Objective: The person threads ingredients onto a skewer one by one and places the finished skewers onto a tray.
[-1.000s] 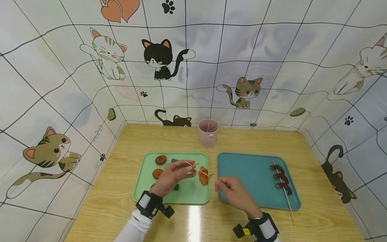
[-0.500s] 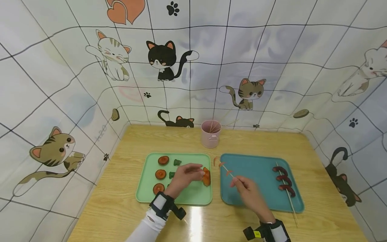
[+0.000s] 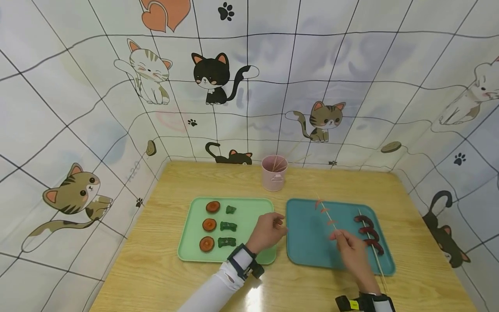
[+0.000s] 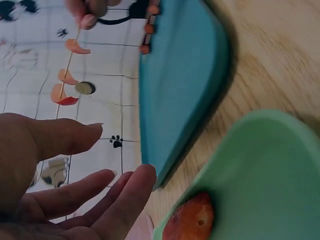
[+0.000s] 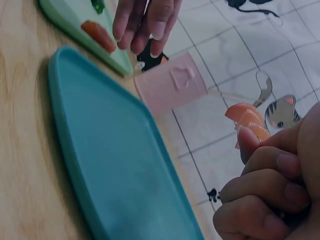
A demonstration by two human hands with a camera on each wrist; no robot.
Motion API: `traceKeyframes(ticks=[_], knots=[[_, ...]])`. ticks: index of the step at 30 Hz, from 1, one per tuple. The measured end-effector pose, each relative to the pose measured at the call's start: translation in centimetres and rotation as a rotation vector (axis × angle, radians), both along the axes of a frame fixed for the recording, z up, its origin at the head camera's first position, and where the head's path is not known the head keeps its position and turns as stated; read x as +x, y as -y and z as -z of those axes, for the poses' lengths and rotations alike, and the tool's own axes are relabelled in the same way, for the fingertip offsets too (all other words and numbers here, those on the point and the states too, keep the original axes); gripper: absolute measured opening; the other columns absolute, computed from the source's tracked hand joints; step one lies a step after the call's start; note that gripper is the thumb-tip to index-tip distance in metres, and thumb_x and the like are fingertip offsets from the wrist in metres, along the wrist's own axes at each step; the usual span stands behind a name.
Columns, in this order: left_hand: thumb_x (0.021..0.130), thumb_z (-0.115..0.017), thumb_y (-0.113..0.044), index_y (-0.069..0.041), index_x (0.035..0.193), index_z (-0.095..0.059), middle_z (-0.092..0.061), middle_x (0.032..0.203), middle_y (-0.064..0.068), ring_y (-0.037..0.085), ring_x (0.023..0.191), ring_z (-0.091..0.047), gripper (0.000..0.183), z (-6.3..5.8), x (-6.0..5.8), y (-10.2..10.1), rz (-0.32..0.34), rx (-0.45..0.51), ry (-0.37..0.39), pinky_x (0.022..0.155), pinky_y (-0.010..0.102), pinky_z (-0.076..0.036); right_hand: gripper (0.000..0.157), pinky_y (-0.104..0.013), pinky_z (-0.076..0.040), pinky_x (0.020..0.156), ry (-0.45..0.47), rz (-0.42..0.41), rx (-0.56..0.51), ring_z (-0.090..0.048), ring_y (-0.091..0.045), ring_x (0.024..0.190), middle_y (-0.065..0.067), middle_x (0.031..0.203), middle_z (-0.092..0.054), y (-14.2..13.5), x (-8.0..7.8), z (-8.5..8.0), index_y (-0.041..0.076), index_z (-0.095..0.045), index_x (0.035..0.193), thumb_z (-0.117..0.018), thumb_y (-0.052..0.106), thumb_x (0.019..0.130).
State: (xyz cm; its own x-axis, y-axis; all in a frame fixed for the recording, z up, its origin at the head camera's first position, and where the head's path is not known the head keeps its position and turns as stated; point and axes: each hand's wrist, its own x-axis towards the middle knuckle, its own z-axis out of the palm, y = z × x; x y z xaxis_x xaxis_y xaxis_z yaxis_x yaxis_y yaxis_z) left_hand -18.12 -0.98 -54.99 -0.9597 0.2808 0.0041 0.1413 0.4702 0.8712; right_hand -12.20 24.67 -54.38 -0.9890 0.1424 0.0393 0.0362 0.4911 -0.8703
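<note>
My right hand [image 3: 354, 258] pinches a thin wooden skewer [image 4: 68, 61] above the teal tray [image 3: 308, 236]. Three orange crescent-shaped pieces [image 4: 76, 47] are threaded along it, and its tip slants away from me. Over the right edge of the green tray [image 3: 249, 208] hangs my left hand [image 3: 267, 232], its fingers loosely bent and holding nothing. An orange-brown piece with a small hole [image 4: 192, 220] lies on the green tray beneath that hand; the hand hides it in the head view.
Round brown mushroom-like pieces [image 3: 209, 224] and dark green pieces [image 3: 228, 226] form columns on the green tray. Along the teal tray's right side lies a skewer with dark red curved pieces [image 3: 368, 233]. A pink bucket [image 3: 274, 178] with skewers stands behind, near the wall.
My right hand has carried the skewer with the orange pieces rightward, from the green tray to over the teal tray. My left hand has come off the skewer and shifted right.
</note>
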Motion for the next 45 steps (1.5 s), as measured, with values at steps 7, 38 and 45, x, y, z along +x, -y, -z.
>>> traceKeyframes(ticks=[7,38,45], knots=[[0.088,-0.073,-0.009,0.009,0.107,-0.072,-0.07,0.085,0.014,0.022,0.083,-0.065,0.026,0.4,-0.6,-2.5,0.024,-0.33,-0.178,0.073,0.026,-0.051,0.042,-0.028,-0.032,0.052,0.124,0.11,0.133,-0.038,-0.01,0.054,0.002,0.063,-0.046,-2.5,0.0,1.1,0.001,-0.071,0.104,-0.041,0.03,0.112],[0.082,-0.062,0.007,-0.001,0.076,-0.061,-0.05,0.065,0.001,0.013,0.055,-0.049,0.01,2.7,-1.5,-4.4,-0.103,-0.303,-0.099,0.041,0.022,-0.037,0.047,-0.038,-0.034,0.041,0.188,0.286,0.481,-0.056,-0.029,0.052,-0.014,0.059,-0.058,-3.5,0.5,3.2,0.005,-0.056,0.06,-0.036,0.017,0.1],[0.083,-0.061,0.008,-0.002,0.077,-0.06,-0.044,0.065,-0.002,0.011,0.053,-0.045,0.012,2.7,-1.5,-4.4,-0.092,-0.286,-0.064,0.041,0.021,-0.037,0.04,-0.035,-0.03,0.039,0.114,0.335,0.521,-0.052,-0.025,0.046,-0.011,0.052,-0.057,-3.0,0.9,3.2,-0.004,-0.069,0.068,-0.047,0.015,0.096]])
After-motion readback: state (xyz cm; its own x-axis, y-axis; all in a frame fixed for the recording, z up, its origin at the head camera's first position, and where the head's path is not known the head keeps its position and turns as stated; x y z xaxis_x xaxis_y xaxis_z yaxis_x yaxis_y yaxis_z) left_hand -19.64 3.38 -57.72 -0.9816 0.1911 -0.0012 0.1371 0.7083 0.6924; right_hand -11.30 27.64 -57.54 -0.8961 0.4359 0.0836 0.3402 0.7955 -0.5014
